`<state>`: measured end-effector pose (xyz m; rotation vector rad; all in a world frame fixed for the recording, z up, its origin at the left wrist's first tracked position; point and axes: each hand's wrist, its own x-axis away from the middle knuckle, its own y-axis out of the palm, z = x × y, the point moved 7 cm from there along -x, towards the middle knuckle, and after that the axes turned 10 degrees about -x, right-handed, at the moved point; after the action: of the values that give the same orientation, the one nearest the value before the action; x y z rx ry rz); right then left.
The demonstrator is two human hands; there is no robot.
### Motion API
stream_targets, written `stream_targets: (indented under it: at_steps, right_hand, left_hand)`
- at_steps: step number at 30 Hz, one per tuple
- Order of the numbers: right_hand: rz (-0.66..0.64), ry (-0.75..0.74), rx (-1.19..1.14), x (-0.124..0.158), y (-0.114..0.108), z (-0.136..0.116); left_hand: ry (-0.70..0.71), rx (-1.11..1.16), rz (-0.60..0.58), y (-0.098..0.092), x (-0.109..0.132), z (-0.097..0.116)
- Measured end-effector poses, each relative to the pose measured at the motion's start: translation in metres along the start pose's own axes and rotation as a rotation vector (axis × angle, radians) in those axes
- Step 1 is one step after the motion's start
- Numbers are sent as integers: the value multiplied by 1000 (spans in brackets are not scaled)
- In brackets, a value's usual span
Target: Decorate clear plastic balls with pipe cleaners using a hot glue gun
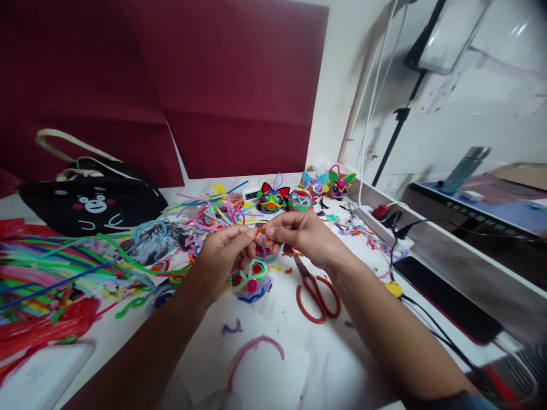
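Between my fingertips is a short orange pipe cleaner point(260, 232). My left hand point(228, 250) pinches one side of it, and my right hand point(301, 234) pinches the other. Just below them sits a round ornament point(250, 283) wrapped in coloured pipe cleaners, with red spots on its front. Another round piece point(265, 250) lies behind my fingers, partly hidden by them. Scissors with orange-red handles point(318, 299) lie on the white table under my right wrist, their blades pointing toward my hands. A curved pink pipe cleaner point(256, 344) rests nearer to me.
Pipe cleaners point(64, 267) of many colours pile up at left, near a black bag point(94, 199). Several finished ornaments point(273, 197) stand at the back. On the right are a phone point(447, 296), a power strip point(380, 225) with cables, and small scraps point(363, 230).
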<state>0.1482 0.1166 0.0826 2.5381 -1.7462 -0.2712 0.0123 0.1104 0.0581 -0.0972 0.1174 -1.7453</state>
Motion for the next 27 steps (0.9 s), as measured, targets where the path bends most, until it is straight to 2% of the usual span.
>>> stream_targets:
  at_steps: [4,10,14,17,22,27]
  right_hand:
    - [-5,35,-110,-2,-1,5]
    - [5,43,-110,-2,-1,7]
    - [60,79,-17,-4,-5,10]
    - [106,51,128,-8,-11,13]
    - [100,-17,271,-14,-19,21]
    - [55,-59,349,-18,-21,28]
  left_hand:
    - [-13,6,-20,2,1,1]
    - [0,-46,-23,2,0,3]
    - [124,-197,34,-8,-4,8]
    - [209,-410,71,-17,-6,7]
    - [213,-925,-18,-20,-2,-14]
    - [165,-1117,-140,-15,8,-46]
